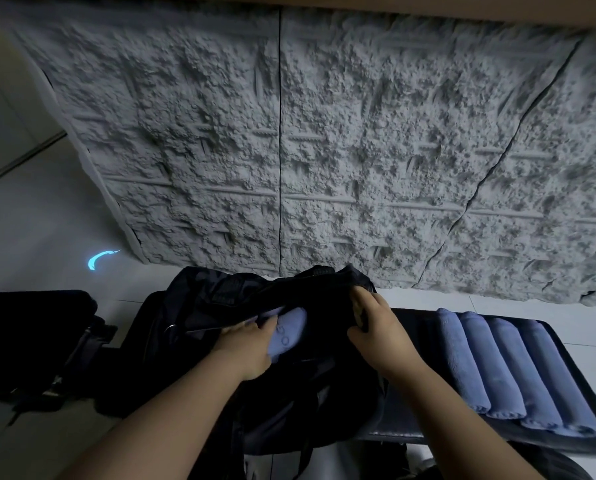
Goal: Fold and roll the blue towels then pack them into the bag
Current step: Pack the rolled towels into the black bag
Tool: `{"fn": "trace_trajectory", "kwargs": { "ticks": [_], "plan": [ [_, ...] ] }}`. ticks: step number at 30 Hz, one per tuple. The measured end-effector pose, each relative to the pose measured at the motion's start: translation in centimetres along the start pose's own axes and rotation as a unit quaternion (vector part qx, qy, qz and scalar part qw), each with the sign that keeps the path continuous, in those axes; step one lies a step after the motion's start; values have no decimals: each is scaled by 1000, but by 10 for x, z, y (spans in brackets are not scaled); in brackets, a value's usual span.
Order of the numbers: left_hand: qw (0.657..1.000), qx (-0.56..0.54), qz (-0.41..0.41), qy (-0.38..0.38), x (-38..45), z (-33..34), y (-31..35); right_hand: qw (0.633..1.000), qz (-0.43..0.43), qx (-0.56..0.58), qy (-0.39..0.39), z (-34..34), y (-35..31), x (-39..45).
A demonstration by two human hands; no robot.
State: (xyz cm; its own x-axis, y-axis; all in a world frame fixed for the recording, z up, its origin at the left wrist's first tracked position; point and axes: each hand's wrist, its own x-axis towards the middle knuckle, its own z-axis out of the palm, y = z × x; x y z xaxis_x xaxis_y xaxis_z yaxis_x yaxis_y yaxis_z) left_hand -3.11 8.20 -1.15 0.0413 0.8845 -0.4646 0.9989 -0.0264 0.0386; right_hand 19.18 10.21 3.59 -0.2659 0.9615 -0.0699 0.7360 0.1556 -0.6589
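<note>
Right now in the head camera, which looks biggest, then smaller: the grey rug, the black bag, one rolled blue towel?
1. grey rug
2. black bag
3. rolled blue towel
The rug lies farther away yet looks biggest.

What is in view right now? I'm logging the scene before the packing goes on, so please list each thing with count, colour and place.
Rolled towels: four, blue, side by side on the dark bench at right.
Towel going into the bag: one, blue, rolled, at the bag's opening under the left hand.
Bag: one, black, centre foreground, mouth held open.
Bench: one, black padded surface, under the bag and towels.
Dark object: one, black, at left on the floor; what it is cannot be told.
Textured panel: grey, rough, fills the background.
Floor: pale tiles, with a small blue glowing mark at left.
Left hand: one, presses the blue towel into the bag.
Right hand: one, grips the bag's rim.
</note>
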Motion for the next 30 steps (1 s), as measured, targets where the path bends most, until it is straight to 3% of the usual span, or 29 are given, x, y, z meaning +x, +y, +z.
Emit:
{"fn": "trace_trajectory", "kwargs": {
  "ticks": [10, 16, 22, 24, 27, 30],
  "plan": [
    [985, -162, 30, -57, 0, -1, -10, 999, -26, -6, -29, -8, 8, 2],
    [986, -145, 74, -30, -3, 7, -13, 998, -34, -17, -42, -10, 10, -3],
    [977, -202, 72, 8, 4, 9, -5, 997, -27, -64, -33, -14, 12, -12],
    [956, -274, 87, 48, 6, 6, 9, 998, -27, -55, -24, -11, 10, -16],
    [898, -420, 97, 94, 14, -3, 41, 999, -37, -7, -5, -3, 4, -18],
    [874, -472, 42, 105, 30, -9, 71, 999, -33, 15, 14, -1, 2, -14]
  ]
}}
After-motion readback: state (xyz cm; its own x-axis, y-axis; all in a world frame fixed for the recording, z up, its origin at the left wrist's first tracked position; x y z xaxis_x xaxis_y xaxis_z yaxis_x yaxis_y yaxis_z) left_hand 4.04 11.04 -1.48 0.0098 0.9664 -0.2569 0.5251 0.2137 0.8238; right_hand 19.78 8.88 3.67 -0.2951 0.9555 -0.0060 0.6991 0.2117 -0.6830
